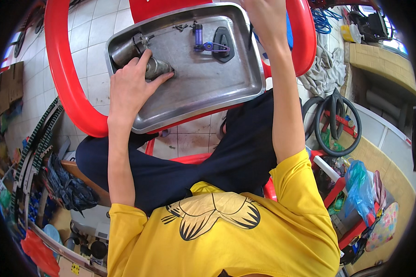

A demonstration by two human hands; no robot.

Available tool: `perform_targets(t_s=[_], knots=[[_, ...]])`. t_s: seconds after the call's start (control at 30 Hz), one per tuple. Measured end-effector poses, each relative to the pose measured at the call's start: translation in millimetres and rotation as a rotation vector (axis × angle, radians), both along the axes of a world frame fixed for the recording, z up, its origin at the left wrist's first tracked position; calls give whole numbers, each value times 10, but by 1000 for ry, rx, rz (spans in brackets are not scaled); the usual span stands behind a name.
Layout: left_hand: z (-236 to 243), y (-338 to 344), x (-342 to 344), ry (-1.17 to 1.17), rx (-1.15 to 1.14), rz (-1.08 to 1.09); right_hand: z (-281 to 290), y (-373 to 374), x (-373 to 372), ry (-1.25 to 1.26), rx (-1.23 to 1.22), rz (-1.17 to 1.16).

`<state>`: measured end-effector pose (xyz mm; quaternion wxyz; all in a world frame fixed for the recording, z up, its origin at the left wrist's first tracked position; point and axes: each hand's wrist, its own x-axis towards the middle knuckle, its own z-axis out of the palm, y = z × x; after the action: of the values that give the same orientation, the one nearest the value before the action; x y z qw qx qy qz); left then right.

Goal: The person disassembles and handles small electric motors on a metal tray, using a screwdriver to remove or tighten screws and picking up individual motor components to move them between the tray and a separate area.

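Observation:
My left hand (133,79) grips a short metal cylinder (154,68) inside a steel tray (194,101); another metal cylinder (124,54) with a fitting lies beside it. In the tray's right half are a purple metal tool with a lever (199,37), a dark oval plate (222,37) and several small black pieces (181,27). My right hand (266,16) reaches past the tray's upper right corner; its fingers are cut off by the top edge, so their hold cannot be made out.
A red plastic chair (65,92) surrounds the tray over white tiles. Rubber tubes (337,150) hang at right, near a grey cloth (323,64) and plastic bags (360,189). Dark plastic sheeting (67,184) and clutter are at left; blue hose (323,18) lies at upper right.

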<state>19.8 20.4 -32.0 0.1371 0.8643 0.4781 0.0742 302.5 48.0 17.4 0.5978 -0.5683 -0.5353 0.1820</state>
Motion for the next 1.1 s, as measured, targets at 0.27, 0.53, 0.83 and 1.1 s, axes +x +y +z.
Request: perform_targets(t_s=[0.27,0.53,0.83,1.1], knots=[[83,4,-29,8,-113,-9,35,-140,-151,-627,-226,95],[9,19,-96,45,-98,-19,-406,-104,-234,-1014,-398,95],[41,29,-171,60,-113,8,-976,172,-575,-1088,-501,77],[67,59,-243,24,-197,83,-1198,154,-610,-1202,-550,90]])
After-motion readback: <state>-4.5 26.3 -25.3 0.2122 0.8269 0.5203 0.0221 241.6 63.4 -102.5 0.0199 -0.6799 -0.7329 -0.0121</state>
